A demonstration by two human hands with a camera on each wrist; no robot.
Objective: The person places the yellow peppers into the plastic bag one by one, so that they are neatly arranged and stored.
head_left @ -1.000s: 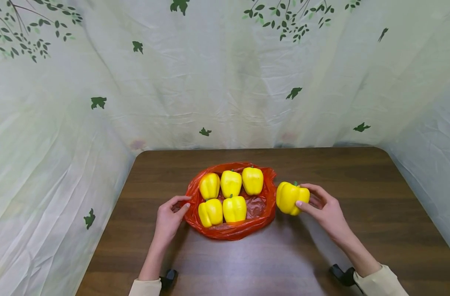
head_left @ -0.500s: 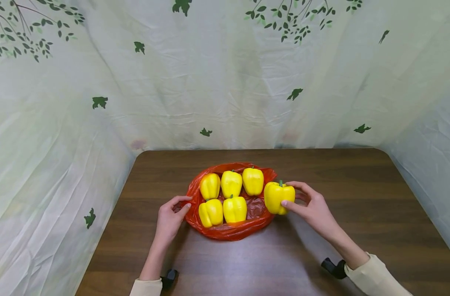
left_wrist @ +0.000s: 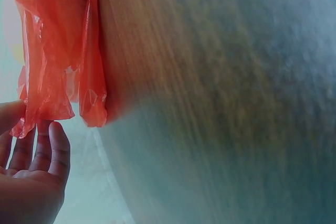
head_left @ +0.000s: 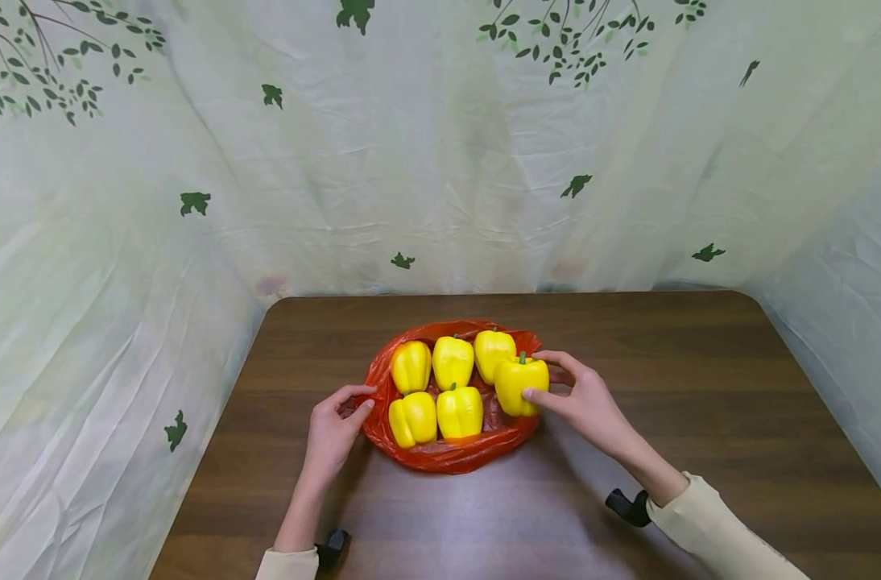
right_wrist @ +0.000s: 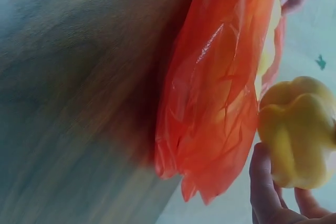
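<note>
An open red plastic bag (head_left: 440, 455) lies on the dark wooden table (head_left: 629, 362) with several yellow bell peppers (head_left: 452, 361) standing inside. My right hand (head_left: 567, 393) grips one more yellow pepper (head_left: 520, 383) and holds it over the bag's right side, beside the back-row pepper. In the right wrist view that held pepper (right_wrist: 296, 132) hangs just past the bag's rim (right_wrist: 220, 103). My left hand (head_left: 349, 403) pinches the bag's left edge; in the left wrist view its fingers (left_wrist: 52, 145) touch the bag's red film (left_wrist: 58, 51).
A pale curtain (head_left: 440, 161) printed with green leaves hangs behind the table and down both sides. Bare tabletop lies in front of the bag and to its right. Black wrist mounts (head_left: 625, 506) sit on both forearms.
My right hand has carried the yellow pepper leftward from the table beside the bag to over the bag's right side. The left hand has stayed at the bag's edge.
</note>
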